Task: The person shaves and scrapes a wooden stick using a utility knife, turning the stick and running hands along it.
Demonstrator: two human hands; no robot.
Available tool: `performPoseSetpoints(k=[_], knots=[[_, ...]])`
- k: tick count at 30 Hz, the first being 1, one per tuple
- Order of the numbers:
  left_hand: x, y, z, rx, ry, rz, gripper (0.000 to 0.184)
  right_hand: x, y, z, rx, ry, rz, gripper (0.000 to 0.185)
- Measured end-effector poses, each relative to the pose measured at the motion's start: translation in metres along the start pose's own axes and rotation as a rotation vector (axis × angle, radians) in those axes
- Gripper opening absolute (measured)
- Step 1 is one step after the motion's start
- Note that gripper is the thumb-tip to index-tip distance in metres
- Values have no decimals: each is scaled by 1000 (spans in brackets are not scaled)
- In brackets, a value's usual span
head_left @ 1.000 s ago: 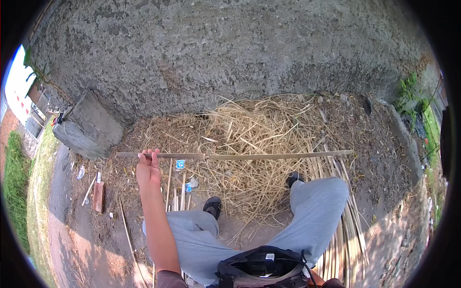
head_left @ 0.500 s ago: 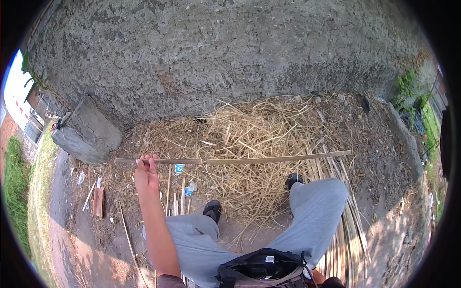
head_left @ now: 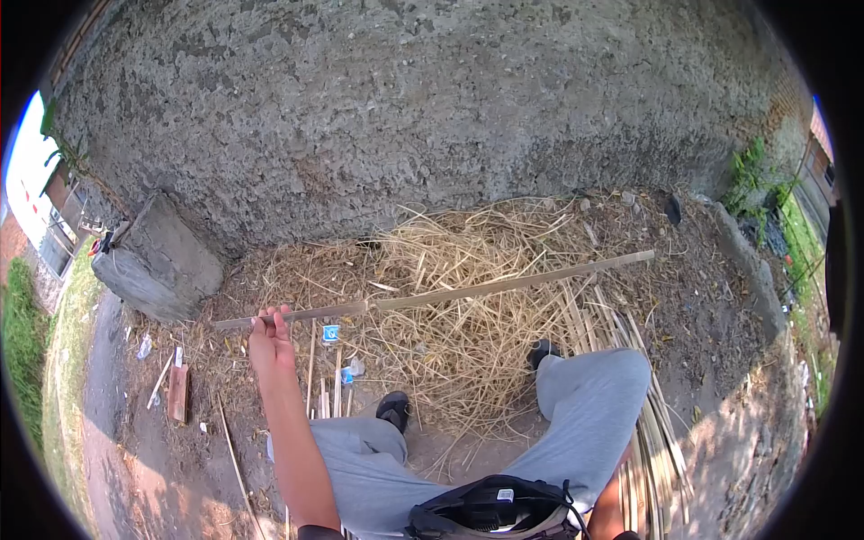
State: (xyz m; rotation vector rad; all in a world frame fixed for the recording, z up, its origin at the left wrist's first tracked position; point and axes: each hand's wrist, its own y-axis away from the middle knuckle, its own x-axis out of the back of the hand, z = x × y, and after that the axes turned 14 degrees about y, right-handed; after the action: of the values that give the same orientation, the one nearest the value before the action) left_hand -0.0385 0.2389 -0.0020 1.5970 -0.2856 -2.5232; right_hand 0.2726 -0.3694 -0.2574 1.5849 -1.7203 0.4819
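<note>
Bamboo strip [head_left: 504, 283] spans the air over the heap of shavings [head_left: 468, 360], pinched near one end by my left hand [head_left: 274, 347]; my right hand is out of sight, so I can't tell its state. With so off-centre a grip, the long side could dip or twist, its edges nicking my fingers.

R hand hidden by leg [head_left: 587, 418], bag [head_left: 450, 522] cut off at btm

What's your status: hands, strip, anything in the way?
Left hand gripping strip near one end. Right hand out of sight. Strip slanted above straw pile, nothing seen blocking it.
</note>
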Motion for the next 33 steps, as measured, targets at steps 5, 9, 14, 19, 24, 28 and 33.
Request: performPoseSetpoints(k=[5,9,14,19,24,28,33], knots=[[-15,21,-15,24,22,0,31,90,-60,-161,208,-450,354,31],[-9,12,-34,75,71,-38,32,102,-6,-309,621,-596,83,25],[-3,1,-52,124,76,-28,30,52,61,-425,843,-165,-543,38],[-13,19,-66,163,71,-4,30,-37,62,-443,793,-671,-532,40],[-24,51,-69,250,-111,-137,35,-41,56,-434,554,-935,-583,20],[-29,62,-69,229,-251,-125,42,-32,50,-431,542,-948,-521,15],[-34,72,-76,228,-323,-114,40,-28,49,-429,487,-1005,-494,16]])
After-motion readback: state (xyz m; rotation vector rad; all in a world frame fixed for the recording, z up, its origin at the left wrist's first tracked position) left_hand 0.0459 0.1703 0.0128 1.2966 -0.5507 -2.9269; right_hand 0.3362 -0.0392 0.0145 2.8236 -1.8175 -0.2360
